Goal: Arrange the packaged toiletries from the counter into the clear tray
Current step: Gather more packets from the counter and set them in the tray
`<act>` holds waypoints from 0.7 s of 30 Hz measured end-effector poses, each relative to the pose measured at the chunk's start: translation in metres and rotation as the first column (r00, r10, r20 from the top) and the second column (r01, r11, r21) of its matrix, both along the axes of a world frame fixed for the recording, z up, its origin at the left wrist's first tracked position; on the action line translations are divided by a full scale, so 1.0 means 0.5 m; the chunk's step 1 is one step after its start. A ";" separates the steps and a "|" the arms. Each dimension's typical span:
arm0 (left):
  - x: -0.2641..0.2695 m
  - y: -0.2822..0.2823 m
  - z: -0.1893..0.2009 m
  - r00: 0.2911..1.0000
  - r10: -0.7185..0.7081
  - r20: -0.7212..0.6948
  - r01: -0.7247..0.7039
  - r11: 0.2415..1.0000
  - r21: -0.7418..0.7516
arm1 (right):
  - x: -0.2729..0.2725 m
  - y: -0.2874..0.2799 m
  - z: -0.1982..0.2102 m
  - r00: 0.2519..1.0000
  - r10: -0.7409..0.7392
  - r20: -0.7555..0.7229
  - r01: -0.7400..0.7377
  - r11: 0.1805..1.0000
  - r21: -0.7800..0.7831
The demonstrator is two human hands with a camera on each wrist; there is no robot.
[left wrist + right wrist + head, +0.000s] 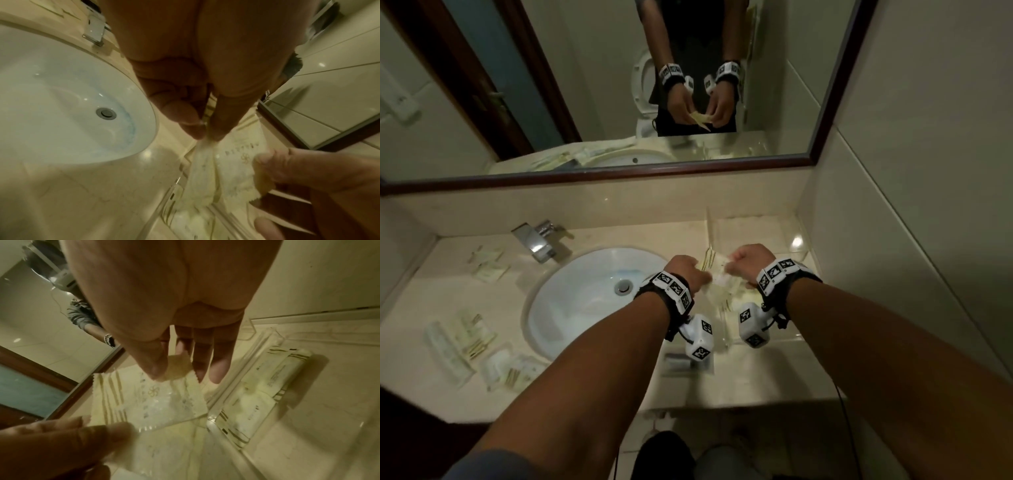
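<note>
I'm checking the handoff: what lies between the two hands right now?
A cream packet stretches between them, pinched by the left hand and the right hand at opposite edges, above the clear tray; both wrist views show it.

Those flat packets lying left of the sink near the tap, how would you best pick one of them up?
Judging by shape, pinch one packet by an edge or corner, coming straight down from above. They lie flat and thin on the counter, so there is no side to wrap fingers round; a thumb and fingertip on the rim should lift it, as both hands now pinch the edges of the held packet.
</note>
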State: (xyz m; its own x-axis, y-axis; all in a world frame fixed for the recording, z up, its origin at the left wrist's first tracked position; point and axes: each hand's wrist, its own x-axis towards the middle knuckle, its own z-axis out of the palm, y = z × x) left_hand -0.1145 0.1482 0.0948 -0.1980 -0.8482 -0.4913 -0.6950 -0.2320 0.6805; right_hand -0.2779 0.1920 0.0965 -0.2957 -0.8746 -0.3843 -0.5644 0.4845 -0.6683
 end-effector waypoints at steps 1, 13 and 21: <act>-0.006 0.001 -0.002 1.000 0.013 -0.018 -0.013 0.999 0.034 | -0.006 0.002 -0.006 1.000 -0.012 0.014 0.011 1.000 0.012; -0.074 -0.049 -0.044 0.963 0.166 -0.214 -0.115 0.966 0.231 | -0.070 -0.020 -0.059 1.000 0.004 0.018 -0.007 0.987 0.162; -0.104 -0.056 -0.015 0.979 0.078 -0.187 -0.031 0.969 0.244 | -0.076 -0.048 -0.056 0.994 -0.079 0.072 0.059 0.967 0.246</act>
